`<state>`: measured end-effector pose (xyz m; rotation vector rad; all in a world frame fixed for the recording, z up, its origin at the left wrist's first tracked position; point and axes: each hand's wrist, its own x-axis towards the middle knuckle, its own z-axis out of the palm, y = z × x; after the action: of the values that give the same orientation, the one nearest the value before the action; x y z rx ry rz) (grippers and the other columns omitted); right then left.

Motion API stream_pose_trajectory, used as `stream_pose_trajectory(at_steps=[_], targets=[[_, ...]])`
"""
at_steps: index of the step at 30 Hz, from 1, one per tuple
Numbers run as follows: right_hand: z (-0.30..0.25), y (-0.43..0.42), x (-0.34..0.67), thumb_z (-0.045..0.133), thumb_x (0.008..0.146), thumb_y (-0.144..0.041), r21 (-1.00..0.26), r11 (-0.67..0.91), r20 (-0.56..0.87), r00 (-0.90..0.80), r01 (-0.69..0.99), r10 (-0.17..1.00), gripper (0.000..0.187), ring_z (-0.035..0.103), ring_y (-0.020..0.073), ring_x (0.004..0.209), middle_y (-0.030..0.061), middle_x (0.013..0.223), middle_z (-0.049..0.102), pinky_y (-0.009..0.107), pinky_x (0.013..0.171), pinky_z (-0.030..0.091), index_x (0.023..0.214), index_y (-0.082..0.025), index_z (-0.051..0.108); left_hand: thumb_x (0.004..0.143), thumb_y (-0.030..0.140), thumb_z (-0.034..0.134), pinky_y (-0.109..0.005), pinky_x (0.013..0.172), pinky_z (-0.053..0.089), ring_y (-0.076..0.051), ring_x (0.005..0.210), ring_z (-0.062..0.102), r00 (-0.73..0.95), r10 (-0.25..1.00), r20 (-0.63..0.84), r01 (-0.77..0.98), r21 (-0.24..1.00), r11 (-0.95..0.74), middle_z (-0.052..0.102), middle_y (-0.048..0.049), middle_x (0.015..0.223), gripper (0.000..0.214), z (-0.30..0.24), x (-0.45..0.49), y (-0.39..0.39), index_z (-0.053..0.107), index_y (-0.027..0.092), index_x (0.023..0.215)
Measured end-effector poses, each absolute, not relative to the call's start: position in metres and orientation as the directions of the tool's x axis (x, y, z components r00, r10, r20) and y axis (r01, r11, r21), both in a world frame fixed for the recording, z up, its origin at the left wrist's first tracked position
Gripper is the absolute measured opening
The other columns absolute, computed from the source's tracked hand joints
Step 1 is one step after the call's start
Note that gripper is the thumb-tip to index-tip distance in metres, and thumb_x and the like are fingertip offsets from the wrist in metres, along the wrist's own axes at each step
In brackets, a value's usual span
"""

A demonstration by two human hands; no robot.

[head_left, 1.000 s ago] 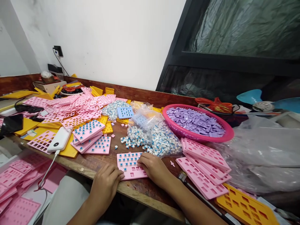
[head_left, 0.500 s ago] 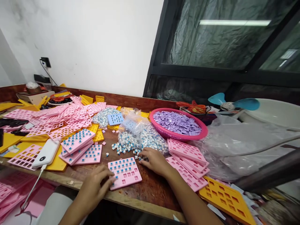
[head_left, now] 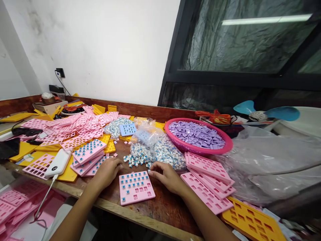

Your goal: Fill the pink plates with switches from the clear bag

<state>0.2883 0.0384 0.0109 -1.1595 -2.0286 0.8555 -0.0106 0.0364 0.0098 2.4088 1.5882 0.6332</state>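
Observation:
A pink keyboard plate [head_left: 135, 198] lies near the table's front edge. Blue-and-white key switches fill its upper rows and part of its left side, while several square sockets at the lower right hold none. Beyond the plate's upper left corner, my left hand [head_left: 108, 171] rests low over the table with curled fingers; what lies under the tips is too small to make out. At the plate's upper right, my right hand [head_left: 167, 175] has thumb and fingers drawn together by the front of a pile of loose key switches [head_left: 137, 158]. Its fingertips hide whatever they pinch.
Switch-filled pink plates [head_left: 89, 150] are stacked at left beside a white power bank [head_left: 59, 163]. Behind the right hand are a clear bag of switches [head_left: 168, 152] and a pink basket [head_left: 229, 145] of purple keycaps. More pink plates [head_left: 210, 167] lie at right.
My left hand has left the plate's left side and moved up past its upper left corner. My right hand stays near the switch pile. The view has shifted slightly.

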Motion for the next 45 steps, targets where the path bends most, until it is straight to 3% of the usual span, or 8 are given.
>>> stream_pose_trajectory(at_steps=[5,12,15,20,26,34,40,45], targets=[[0.005,0.035,0.279,0.07,0.084,-0.06,-0.988,0.094,0.017,-0.515,0.123,0.857,0.046,0.049,0.0108,0.06,-0.0022,0.071,0.059,0.023,0.056,0.036,0.099,-0.016,0.07,0.105,0.032,0.043,-0.03,0.086,0.049,-0.019,0.097,0.066,0.381,0.861,0.336,0.533,0.681,-0.502,0.071,-0.0064,0.105,0.028,0.022,0.006,-0.004,0.069,0.022,0.106],[0.0,0.031,0.274,0.089,0.066,-0.052,-0.993,-0.084,-0.119,-0.562,0.087,0.819,0.049,0.045,0.0073,0.054,-0.0046,0.069,0.058,0.021,0.051,0.031,0.089,-0.016,0.065,0.098,0.025,0.059,-0.029,0.091,0.049,-0.019,0.103,0.066,0.416,0.839,0.35,0.5,0.683,-0.532,0.071,-0.0034,0.11,0.022,0.008,0.01,-0.024,0.067,0.026,0.119],[0.006,0.027,0.273,0.084,0.074,-0.051,-0.984,0.036,-0.069,-0.56,0.175,0.825,0.044,0.052,0.0109,0.059,-0.0023,0.073,0.062,0.023,0.055,0.04,0.097,-0.018,0.067,0.098,0.028,0.06,-0.03,0.091,0.05,-0.019,0.103,0.066,0.381,0.853,0.357,0.561,0.644,-0.52,0.072,-0.0036,0.112,0.019,0.004,0.009,-0.026,0.067,0.025,0.116],[0.02,0.022,0.274,0.062,0.097,-0.04,-0.772,0.482,0.205,-0.555,0.415,0.806,0.024,0.062,0.0215,0.1,0.0076,0.105,0.069,0.036,0.091,0.047,0.108,-0.021,0.073,0.101,0.028,0.057,-0.033,0.086,0.048,-0.02,0.096,0.066,0.449,0.799,0.4,0.66,0.455,-0.598,0.073,-0.0035,0.104,0.015,0.002,0.021,-0.03,0.067,0.024,0.11],[0.008,0.022,0.273,0.082,0.081,-0.033,-0.592,0.527,0.169,-0.546,0.609,0.821,0.021,0.059,0.0172,0.076,0.0016,0.084,0.068,0.027,0.07,0.044,0.092,-0.019,0.07,0.097,0.02,0.061,-0.037,0.08,0.043,-0.022,0.085,0.062,0.556,0.729,0.399,0.763,0.103,-0.638,0.069,-0.0051,0.093,0.01,-0.011,0.038,-0.031,0.07,0.021,0.092],[0.001,0.025,0.273,0.087,0.07,-0.021,-0.662,0.441,0.074,-0.533,0.606,0.843,0.019,0.06,0.015,0.067,-0.0006,0.076,0.067,0.023,0.06,0.041,0.082,-0.017,0.072,0.097,0.024,0.062,-0.038,0.08,0.043,-0.024,0.089,0.063,0.483,0.832,0.273,0.82,0.191,-0.539,0.07,-0.0054,0.091,0.011,-0.006,0.049,-0.03,0.071,0.02,0.091],[0.011,0.027,0.282,0.072,0.087,-0.023,-0.614,0.552,0.106,-0.634,0.564,0.766,0.007,0.067,0.0199,0.087,0.0032,0.092,0.075,0.03,0.082,0.049,0.092,-0.021,0.077,0.098,0.024,0.06,-0.039,0.081,0.044,-0.025,0.091,0.063,0.498,0.835,0.235,0.829,0.153,-0.538,0.07,-0.0063,0.096,0.014,-0.006,0.056,-0.029,0.074,0.021,0.094],[0.012,0.025,0.283,0.067,0.091,-0.019,-0.537,0.606,0.133,-0.65,0.587,0.748,0.01,0.067,0.0193,0.085,0.0039,0.09,0.074,0.03,0.082,0.049,0.091,-0.022,0.077,0.095,0.021,0.064,-0.039,0.078,0.043,-0.026,0.09,0.063,0.448,0.859,0.248,0.857,0.155,-0.491,0.07,-0.0067,0.093,0.011,-0.007,0.061,-0.031,0.074,0.021,0.091]])
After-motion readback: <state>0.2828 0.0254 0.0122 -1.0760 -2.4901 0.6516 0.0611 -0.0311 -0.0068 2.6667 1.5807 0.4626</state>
